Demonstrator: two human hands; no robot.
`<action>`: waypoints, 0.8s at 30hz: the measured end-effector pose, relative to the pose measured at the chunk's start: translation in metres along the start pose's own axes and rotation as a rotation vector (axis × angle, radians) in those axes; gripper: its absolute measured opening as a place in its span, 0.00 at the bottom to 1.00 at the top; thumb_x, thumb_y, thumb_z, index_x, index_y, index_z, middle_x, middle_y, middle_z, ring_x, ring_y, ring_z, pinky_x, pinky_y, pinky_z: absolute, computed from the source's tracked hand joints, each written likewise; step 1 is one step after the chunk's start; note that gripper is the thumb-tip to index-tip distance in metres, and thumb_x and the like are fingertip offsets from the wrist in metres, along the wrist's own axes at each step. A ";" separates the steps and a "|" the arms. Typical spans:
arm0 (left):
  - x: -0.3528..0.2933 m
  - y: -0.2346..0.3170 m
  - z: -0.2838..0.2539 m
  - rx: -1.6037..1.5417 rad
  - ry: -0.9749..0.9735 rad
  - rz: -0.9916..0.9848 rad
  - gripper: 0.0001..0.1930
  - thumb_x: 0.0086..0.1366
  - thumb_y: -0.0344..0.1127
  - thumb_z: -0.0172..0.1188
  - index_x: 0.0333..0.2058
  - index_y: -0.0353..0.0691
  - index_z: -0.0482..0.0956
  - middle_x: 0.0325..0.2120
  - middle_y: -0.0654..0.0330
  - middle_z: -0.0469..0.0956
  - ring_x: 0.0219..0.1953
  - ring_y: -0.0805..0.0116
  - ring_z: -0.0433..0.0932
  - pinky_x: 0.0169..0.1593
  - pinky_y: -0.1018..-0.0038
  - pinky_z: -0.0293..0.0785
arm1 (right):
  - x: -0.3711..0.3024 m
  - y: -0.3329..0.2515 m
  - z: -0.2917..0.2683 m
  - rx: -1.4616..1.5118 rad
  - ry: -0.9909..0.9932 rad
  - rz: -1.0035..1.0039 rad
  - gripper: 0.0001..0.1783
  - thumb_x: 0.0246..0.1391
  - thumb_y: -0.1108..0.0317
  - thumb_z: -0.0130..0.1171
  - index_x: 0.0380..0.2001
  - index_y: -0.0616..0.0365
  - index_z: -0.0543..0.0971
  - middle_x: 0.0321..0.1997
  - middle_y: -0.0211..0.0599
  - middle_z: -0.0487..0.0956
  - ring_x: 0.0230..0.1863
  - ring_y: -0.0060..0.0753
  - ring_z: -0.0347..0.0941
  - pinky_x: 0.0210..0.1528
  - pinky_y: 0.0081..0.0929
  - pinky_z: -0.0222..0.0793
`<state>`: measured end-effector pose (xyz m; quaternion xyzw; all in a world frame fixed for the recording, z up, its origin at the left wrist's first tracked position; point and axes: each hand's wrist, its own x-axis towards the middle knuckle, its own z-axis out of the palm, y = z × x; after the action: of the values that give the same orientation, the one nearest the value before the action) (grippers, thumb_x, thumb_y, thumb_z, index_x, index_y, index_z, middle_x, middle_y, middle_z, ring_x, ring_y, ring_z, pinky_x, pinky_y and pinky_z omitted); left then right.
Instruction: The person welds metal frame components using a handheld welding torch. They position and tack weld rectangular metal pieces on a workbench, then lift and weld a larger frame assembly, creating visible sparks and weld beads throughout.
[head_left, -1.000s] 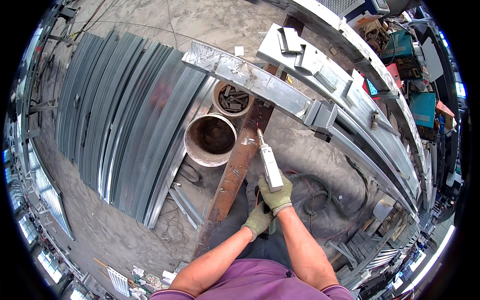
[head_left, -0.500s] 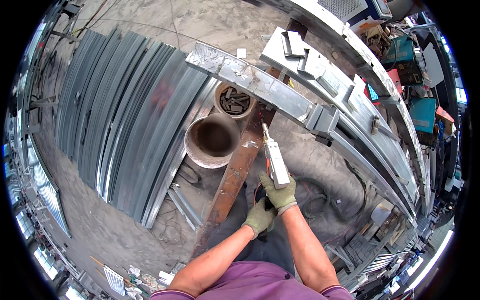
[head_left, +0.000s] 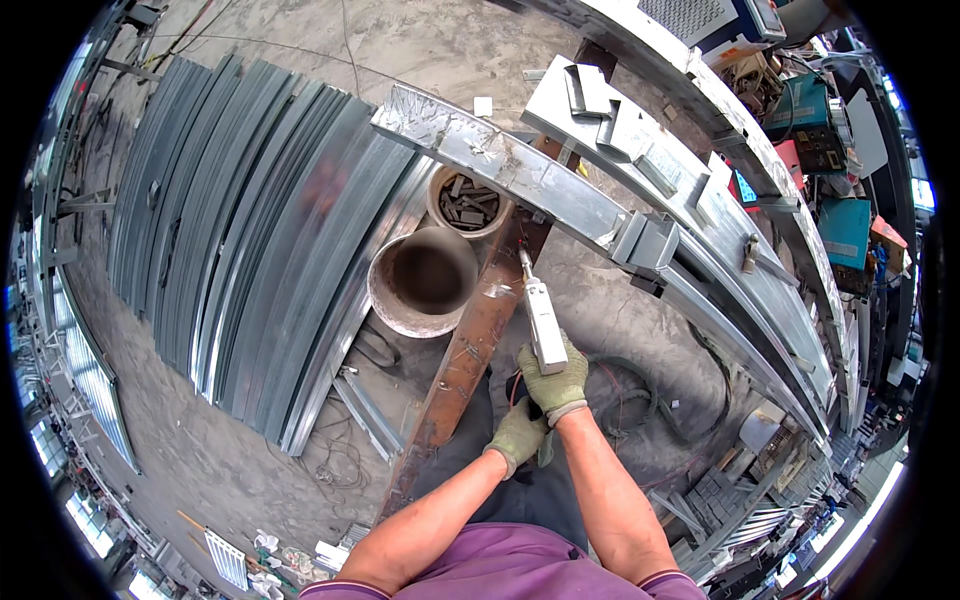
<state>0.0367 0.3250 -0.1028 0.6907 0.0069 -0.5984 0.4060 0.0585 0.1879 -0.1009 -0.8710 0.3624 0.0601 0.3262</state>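
Observation:
My right hand (head_left: 556, 378), in a green work glove, is wrapped around the rear of a white handheld welding gun (head_left: 543, 322). The gun's narrow metal nozzle points away from me, at the rusty steel beam (head_left: 462, 375). A small red light spot shows near its tip, just short of the galvanized steel channel (head_left: 520, 165) lying across the beam. Lower and to the left, my gloved left hand (head_left: 519, 434) is closed around the dark cable end behind the gun. What its fingers grip is partly hidden by the right hand.
Left of the beam stand a bucket of metal offcuts (head_left: 468, 203) and a larger round bucket (head_left: 415, 318). Long galvanized profiles (head_left: 250, 240) lie stacked farther left. Bent metal pieces rest on a silver profile (head_left: 640, 130) at right. A hose (head_left: 650, 400) coils on the floor.
The welding gun and my right hand have shifted slightly left, bringing the nozzle over the rusty beam. My left hand has barely moved, and the metal pieces stay in place.

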 end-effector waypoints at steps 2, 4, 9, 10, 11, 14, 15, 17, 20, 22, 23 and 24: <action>-0.001 0.002 -0.001 -0.027 -0.013 0.001 0.29 0.70 0.48 0.66 0.59 0.31 0.75 0.53 0.36 0.84 0.59 0.40 0.83 0.60 0.55 0.78 | -0.001 0.000 0.001 0.026 0.015 -0.001 0.21 0.59 0.51 0.68 0.44 0.57 0.80 0.38 0.48 0.85 0.40 0.57 0.85 0.43 0.51 0.82; -0.001 0.001 -0.001 -0.037 -0.015 0.004 0.29 0.69 0.48 0.65 0.59 0.31 0.75 0.53 0.36 0.84 0.59 0.39 0.83 0.60 0.55 0.78 | -0.002 -0.002 0.000 0.039 0.020 0.003 0.21 0.59 0.51 0.68 0.44 0.57 0.80 0.38 0.48 0.85 0.40 0.58 0.85 0.43 0.51 0.82; -0.001 -0.002 0.000 -0.036 -0.024 0.015 0.27 0.70 0.42 0.61 0.62 0.31 0.74 0.56 0.33 0.82 0.62 0.34 0.80 0.63 0.54 0.76 | -0.003 -0.002 0.001 0.048 0.010 0.024 0.21 0.59 0.51 0.68 0.44 0.57 0.80 0.37 0.48 0.85 0.40 0.58 0.85 0.43 0.51 0.81; -0.001 -0.002 0.000 -0.028 -0.014 0.018 0.28 0.69 0.44 0.62 0.62 0.31 0.75 0.55 0.34 0.83 0.61 0.36 0.80 0.62 0.54 0.77 | -0.002 -0.003 -0.001 0.043 0.007 0.025 0.21 0.58 0.51 0.68 0.44 0.57 0.80 0.36 0.49 0.85 0.40 0.58 0.85 0.43 0.51 0.81; -0.002 -0.003 0.000 -0.021 -0.004 0.020 0.28 0.69 0.45 0.63 0.61 0.31 0.75 0.55 0.35 0.83 0.61 0.37 0.81 0.62 0.54 0.77 | -0.002 -0.004 -0.002 0.039 0.004 0.026 0.21 0.58 0.51 0.68 0.44 0.57 0.80 0.36 0.49 0.85 0.40 0.59 0.85 0.44 0.51 0.81; -0.005 0.001 0.000 0.011 0.015 0.020 0.29 0.69 0.47 0.65 0.60 0.31 0.75 0.54 0.36 0.84 0.60 0.38 0.82 0.62 0.54 0.77 | -0.004 -0.001 0.000 0.050 0.004 0.033 0.21 0.58 0.51 0.68 0.44 0.57 0.80 0.37 0.48 0.85 0.40 0.58 0.85 0.44 0.51 0.81; -0.007 0.003 -0.001 0.023 0.020 0.019 0.29 0.69 0.47 0.65 0.60 0.31 0.76 0.55 0.36 0.84 0.60 0.38 0.82 0.62 0.54 0.77 | -0.004 -0.001 0.000 0.049 -0.003 0.035 0.21 0.58 0.52 0.68 0.44 0.56 0.80 0.38 0.48 0.85 0.40 0.59 0.85 0.44 0.51 0.81; -0.010 0.007 -0.001 0.008 0.002 0.000 0.29 0.69 0.44 0.63 0.62 0.32 0.74 0.56 0.34 0.83 0.62 0.35 0.80 0.63 0.54 0.76 | -0.005 -0.002 -0.001 0.046 -0.016 0.039 0.20 0.58 0.52 0.68 0.43 0.56 0.80 0.38 0.48 0.86 0.41 0.59 0.85 0.44 0.51 0.81; -0.009 0.003 -0.001 0.004 -0.010 -0.003 0.28 0.70 0.43 0.62 0.64 0.33 0.74 0.56 0.33 0.82 0.62 0.34 0.80 0.63 0.54 0.76 | -0.008 -0.007 -0.005 0.114 -0.004 0.069 0.21 0.58 0.52 0.68 0.46 0.56 0.81 0.41 0.49 0.87 0.44 0.59 0.85 0.47 0.50 0.81; -0.010 0.001 0.000 -0.006 0.001 -0.007 0.28 0.70 0.44 0.62 0.63 0.33 0.74 0.55 0.35 0.83 0.60 0.37 0.81 0.62 0.55 0.77 | -0.012 -0.001 0.002 0.211 -0.014 0.140 0.24 0.59 0.51 0.70 0.49 0.57 0.81 0.44 0.48 0.87 0.46 0.56 0.86 0.50 0.47 0.81; -0.012 0.000 0.000 -0.019 0.015 -0.014 0.28 0.70 0.44 0.63 0.63 0.33 0.75 0.55 0.36 0.84 0.60 0.39 0.83 0.62 0.56 0.77 | -0.013 0.001 0.004 0.259 -0.019 0.175 0.25 0.60 0.50 0.71 0.50 0.57 0.81 0.45 0.48 0.87 0.47 0.55 0.86 0.51 0.45 0.82; -0.015 0.004 -0.002 -0.034 0.030 -0.024 0.27 0.71 0.44 0.63 0.62 0.33 0.76 0.54 0.38 0.85 0.59 0.42 0.84 0.61 0.56 0.78 | -0.013 -0.002 0.001 0.311 -0.035 0.176 0.26 0.59 0.52 0.74 0.52 0.58 0.81 0.45 0.45 0.87 0.47 0.48 0.85 0.51 0.42 0.81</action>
<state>0.0365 0.3302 -0.0884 0.6924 0.0314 -0.5928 0.4102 0.0506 0.1974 -0.0963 -0.7738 0.4365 0.0471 0.4566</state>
